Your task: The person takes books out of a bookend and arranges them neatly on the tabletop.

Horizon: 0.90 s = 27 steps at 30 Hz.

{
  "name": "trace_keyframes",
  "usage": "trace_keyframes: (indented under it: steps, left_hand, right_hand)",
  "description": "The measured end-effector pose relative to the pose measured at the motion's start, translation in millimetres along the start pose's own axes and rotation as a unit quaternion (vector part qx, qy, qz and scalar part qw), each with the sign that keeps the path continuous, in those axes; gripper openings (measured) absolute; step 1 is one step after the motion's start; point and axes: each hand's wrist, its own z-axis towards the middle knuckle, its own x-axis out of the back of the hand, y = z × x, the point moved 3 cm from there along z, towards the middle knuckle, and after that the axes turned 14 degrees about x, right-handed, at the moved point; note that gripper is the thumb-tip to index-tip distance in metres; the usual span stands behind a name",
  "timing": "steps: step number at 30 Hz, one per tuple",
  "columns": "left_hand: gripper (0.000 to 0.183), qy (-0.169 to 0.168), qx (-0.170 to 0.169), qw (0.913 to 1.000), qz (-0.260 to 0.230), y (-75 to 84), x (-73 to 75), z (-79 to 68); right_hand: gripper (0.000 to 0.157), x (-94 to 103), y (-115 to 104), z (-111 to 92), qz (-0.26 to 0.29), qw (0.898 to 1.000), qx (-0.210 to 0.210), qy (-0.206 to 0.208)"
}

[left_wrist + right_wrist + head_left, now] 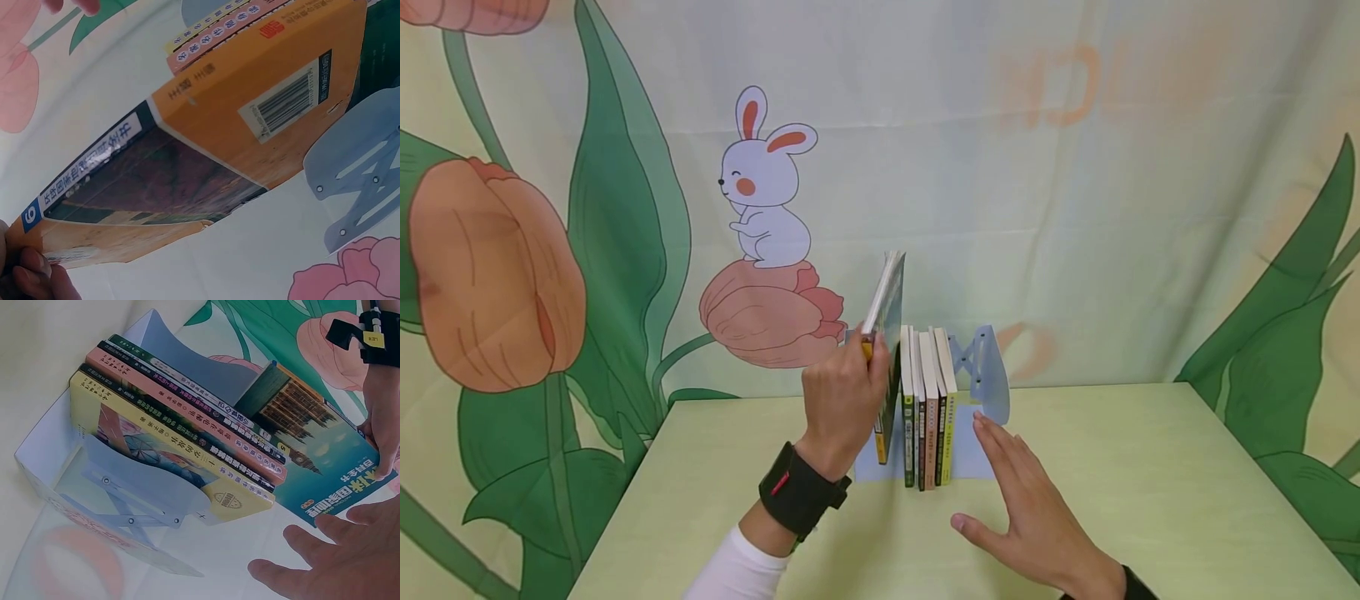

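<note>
My left hand (pixel 842 404) grips one end of a book (pixel 892 312), which leans at the left of a row of books. The held book has an orange back with a barcode (pixel 284 103) and a teal front cover (pixel 325 481) with a tall building. Several thinner books (pixel 928 433) stand side by side in a pale blue metal book stand (pixel 992 375), spines toward me. Near the row's right end, my right hand (pixel 1030 508) is spread with its thumb apart and holds nothing. In the right wrist view, its fingers (pixel 300 544) are below the held book.
The stand rests on a pale green table (pixel 1097 467). Behind it hangs a curtain (pixel 925 167) printed with tulips and a white rabbit (pixel 767 200). At the stand's right, an end plate (pixel 996 392) rises beside crossed bars. My left wrist wears a black band (pixel 801 492).
</note>
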Motion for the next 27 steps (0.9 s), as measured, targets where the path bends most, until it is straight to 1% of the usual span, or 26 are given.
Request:
trace_keyframes:
  steps: [8, 13, 20, 24, 27]
  left_hand:
    - [0.023, 0.024, -0.013, 0.9995, -0.018, 4.7, 8.3, 3.9]
    - [0.024, 0.037, -0.017, 0.9990, -0.016, 8.2, 15.0, 5.7]
    - [0.030, 0.059, -0.011, 0.9981, -0.014, 10.6, 26.8, 7.0]
    - [0.034, 0.073, -0.011, 0.9970, -0.026, 10.8, 32.7, 7.4]
    - [0.033, 0.084, -0.014, 0.9957, -0.035, 10.9, 36.2, 8.2]
  right_hand:
    - [0.101, 1.8, 0, 1, 0.003, 1.000, -0.005, -0.003]
    - [0.101, 1.6, 1, 2, 0.002, 1.000, -0.001, 0.002]
    - [0.102, 4.5, 0, 4, 0.003, 1.000, -0.006, 0.003]
    - [0.102, 6.6, 0, 5, 0.010, 1.000, -0.008, 0.003]
    - [0.102, 6.9, 0, 5, 0.013, 1.000, -0.008, 0.002]
